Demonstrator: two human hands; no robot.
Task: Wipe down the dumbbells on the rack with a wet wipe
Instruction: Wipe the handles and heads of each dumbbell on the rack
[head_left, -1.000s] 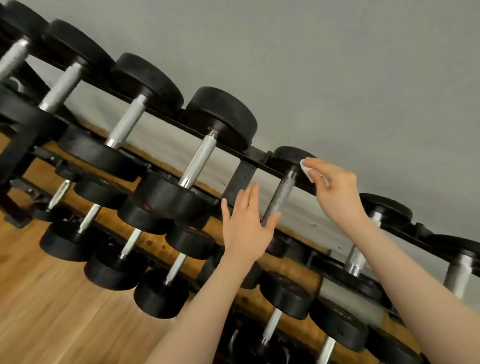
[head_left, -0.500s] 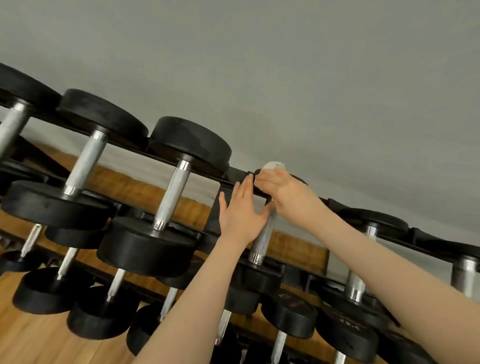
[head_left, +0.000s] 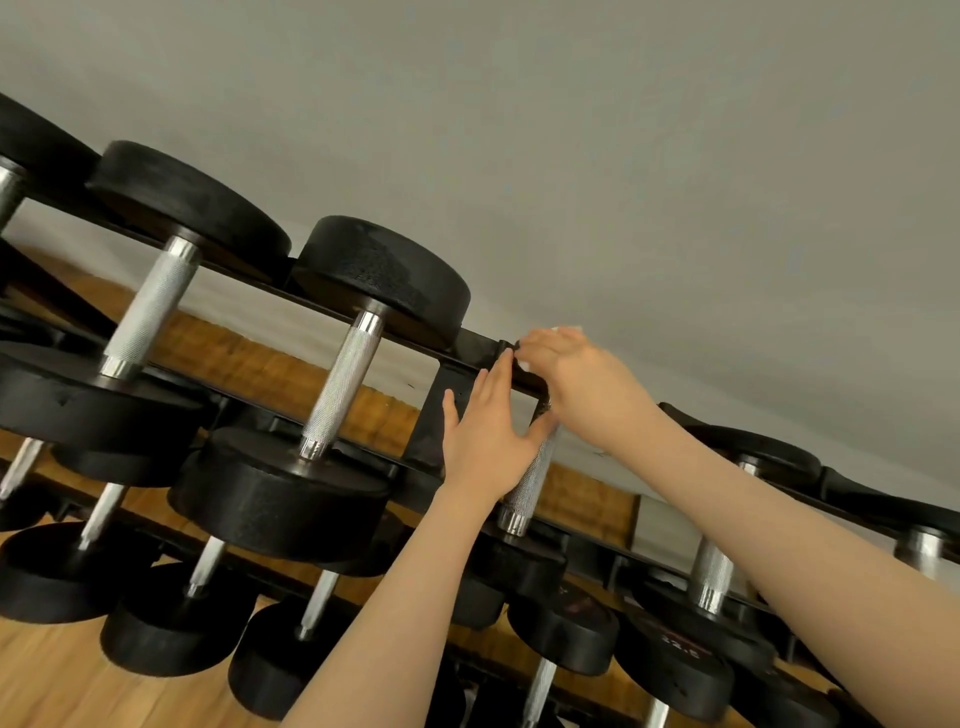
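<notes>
White and crumpled, the wet wipe (head_left: 563, 332) shows only as a small edge above the right hand (head_left: 582, 384), with another sliver below the knuckles. It sits at the far head of a small dumbbell (head_left: 532, 478) on the top tier of the black rack (head_left: 447, 410), whose knurled steel handle slopes down toward the camera. That far head is almost wholly hidden by the right hand, so its look cannot be told. To the left on the same tier stand two larger dumbbells (head_left: 337, 389) with black round heads and bright knurled handles; more lie on the lower tiers and to the right, above a wooden floor (head_left: 62, 686), with a grey wall (head_left: 623, 156) behind. The right hand's fingers (head_left: 535, 345) are curled round the wipe, pressing it onto the dumbbell's far head. The left hand (head_left: 485, 441) lies with fingers straight and close together, its thumb against the handle, its fingertips reaching up beside the wipe.
</notes>
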